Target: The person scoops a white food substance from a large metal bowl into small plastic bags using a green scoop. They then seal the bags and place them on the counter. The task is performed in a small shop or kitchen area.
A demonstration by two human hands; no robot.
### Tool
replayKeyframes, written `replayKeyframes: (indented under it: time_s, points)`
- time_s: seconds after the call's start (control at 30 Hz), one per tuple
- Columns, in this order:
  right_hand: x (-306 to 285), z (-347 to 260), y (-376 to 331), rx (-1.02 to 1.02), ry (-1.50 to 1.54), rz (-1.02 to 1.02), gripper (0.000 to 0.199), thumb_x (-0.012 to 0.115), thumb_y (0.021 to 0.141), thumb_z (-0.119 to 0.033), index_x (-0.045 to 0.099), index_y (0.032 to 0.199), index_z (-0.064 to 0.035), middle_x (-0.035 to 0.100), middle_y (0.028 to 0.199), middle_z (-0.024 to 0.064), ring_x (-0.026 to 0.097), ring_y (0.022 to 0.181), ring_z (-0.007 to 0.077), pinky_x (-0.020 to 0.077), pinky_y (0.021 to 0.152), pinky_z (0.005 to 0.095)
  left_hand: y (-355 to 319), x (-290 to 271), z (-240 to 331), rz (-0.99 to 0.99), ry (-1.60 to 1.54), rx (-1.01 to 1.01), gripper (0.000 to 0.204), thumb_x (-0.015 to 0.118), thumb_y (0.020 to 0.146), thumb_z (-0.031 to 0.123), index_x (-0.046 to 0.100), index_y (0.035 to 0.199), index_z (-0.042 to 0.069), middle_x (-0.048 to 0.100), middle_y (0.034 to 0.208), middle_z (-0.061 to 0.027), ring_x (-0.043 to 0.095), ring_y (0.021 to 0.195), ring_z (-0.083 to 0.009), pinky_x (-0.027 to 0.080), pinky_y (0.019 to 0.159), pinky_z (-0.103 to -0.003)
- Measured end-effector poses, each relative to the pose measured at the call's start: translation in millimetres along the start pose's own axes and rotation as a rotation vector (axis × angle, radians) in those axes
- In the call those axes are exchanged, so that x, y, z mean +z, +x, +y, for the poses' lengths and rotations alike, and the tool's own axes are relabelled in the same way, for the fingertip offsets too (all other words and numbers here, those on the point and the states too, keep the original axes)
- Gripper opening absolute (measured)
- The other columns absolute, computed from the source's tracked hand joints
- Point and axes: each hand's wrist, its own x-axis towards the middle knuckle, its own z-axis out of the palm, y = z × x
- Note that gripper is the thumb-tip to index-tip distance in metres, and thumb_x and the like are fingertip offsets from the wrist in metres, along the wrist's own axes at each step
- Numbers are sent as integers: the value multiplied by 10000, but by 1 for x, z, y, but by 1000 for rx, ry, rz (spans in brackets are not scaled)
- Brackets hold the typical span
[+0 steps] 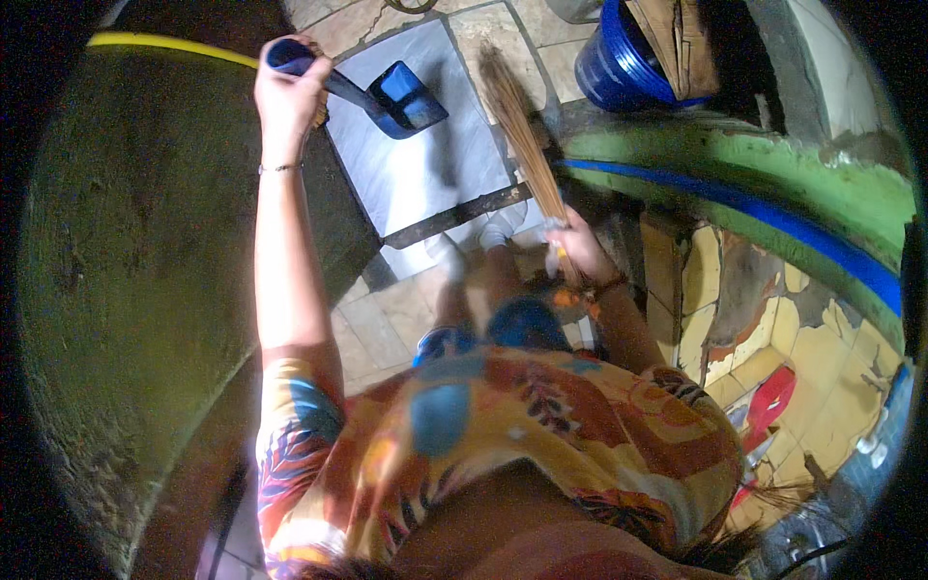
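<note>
My left hand (pixel 293 89) is stretched out ahead and closed round the handle of a dark blue dustpan (pixel 411 108). The pan hangs over a pale grey floor panel, its inside turned partly upward, and I cannot make out anything in it. Down at my right side, my right hand (pixel 582 249) grips a stick broom (pixel 527 145) by its bound end. The broom's long thin sticks point forward and away from me, and their far tips are blurred. A gap separates broom and dustpan.
Under the dustpan lies the grey panel (pixel 387 188), with a dark strip along its near edge. A blue bucket (pixel 619 68) holding brown flat pieces (pixel 681 43) stands ahead right. A green ledge (pixel 773 159) with a blue band runs right; a dark green surface (pixel 145 242) fills the left.
</note>
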Motion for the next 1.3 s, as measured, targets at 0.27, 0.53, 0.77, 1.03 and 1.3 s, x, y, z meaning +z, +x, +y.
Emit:
replayKeyframes:
  time_s: [0.27, 0.53, 0.77, 1.03, 1.3]
  points:
    - [37, -49, 101, 291, 328, -73, 178, 611, 820, -217, 561, 881, -58, 521, 586, 23, 525, 462, 141, 432, 423, 295, 31, 14, -18, 48, 63, -11, 324, 733, 729, 25, 568, 1008, 32, 635, 921, -39, 603, 832, -124, 493, 765, -259]
    - [25, -39, 97, 641, 699, -207, 233, 612, 827, -277, 561, 873, -54, 574, 632, 76, 543, 445, 194, 464, 416, 299, 30, 20, -27, 46, 7, -14, 416, 744, 735, 6, 535, 1093, 43, 606, 1037, -43, 587, 901, -125, 479, 822, -262]
    - [46, -88, 76, 493, 712, -129, 186, 643, 811, -234, 566, 881, -80, 564, 606, 37, 547, 454, 169, 470, 403, 293, 17, 10, -32, 124, -81, 37, 401, 737, 720, 17, 531, 1063, 34, 608, 974, -59, 589, 879, -138, 482, 820, -273]
    - [5, -82, 34, 182, 318, 72, 411, 636, 745, -30, 513, 1132, -94, 587, 757, 46, 537, 494, 142, 447, 387, 297, 22, 3, -5, 49, -141, 72, 338, 700, 738, -4, 548, 1039, 22, 626, 980, -89, 613, 927, -159, 488, 846, -288]
    - [-5, 65, 119, 168, -567, 152, 586, 675, 712, -152, 461, 1248, -54, 572, 784, 63, 559, 653, 173, 459, 546, 289, 97, 73, -43, -9, 82, 202, 307, 768, 740, 139, 591, 981, 71, 639, 847, -8, 583, 752, -97, 487, 677, -261]
